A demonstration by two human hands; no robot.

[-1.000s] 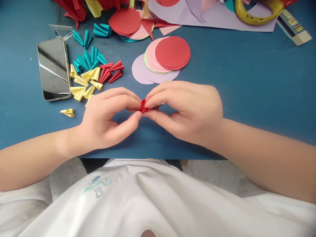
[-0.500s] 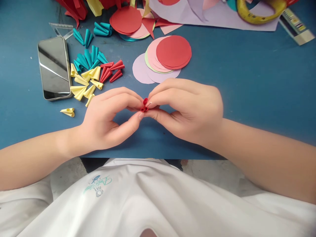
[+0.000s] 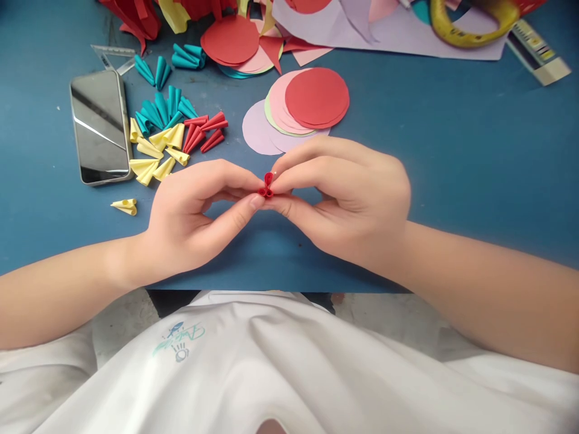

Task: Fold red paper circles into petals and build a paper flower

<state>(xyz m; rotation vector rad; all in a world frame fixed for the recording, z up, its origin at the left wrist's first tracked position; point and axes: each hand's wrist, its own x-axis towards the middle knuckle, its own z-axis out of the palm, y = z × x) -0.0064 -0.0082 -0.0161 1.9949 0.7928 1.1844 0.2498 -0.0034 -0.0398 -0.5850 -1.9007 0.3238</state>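
Between my fingertips is a small red rolled-paper piece (image 3: pixel 268 179), its looped openings facing up; the fingers hide its lower part. My left hand (image 3: pixel 194 217) pinches it from the left with thumb and forefinger. From the right, my right hand (image 3: pixel 353 199) is closed on the same piece. Up and left of my hands lie red paper cones (image 3: pixel 195 138), yellow paper cones (image 3: pixel 156 138) and teal paper cones (image 3: pixel 160 108). A yellow cone piece (image 3: pixel 126 207) sits apart, left of my left hand. Beyond my right hand is a stack of paper circles (image 3: pixel 317 98), red on top.
A phone (image 3: pixel 100 129) lies at the left, with a clear set square (image 3: pixel 113 57) behind it. Along the back are paper scraps (image 3: pixel 133 21), more paper circles (image 3: pixel 230 39), a lilac sheet (image 3: pixel 384 39), a roll of yellow tape (image 3: pixel 474 36) and an eraser-like block (image 3: pixel 540 54).
Both hands still pinch the red paper piece, which has risen slightly in view. Its loops show a little more openly, and my left thumb has shifted slightly up and left.
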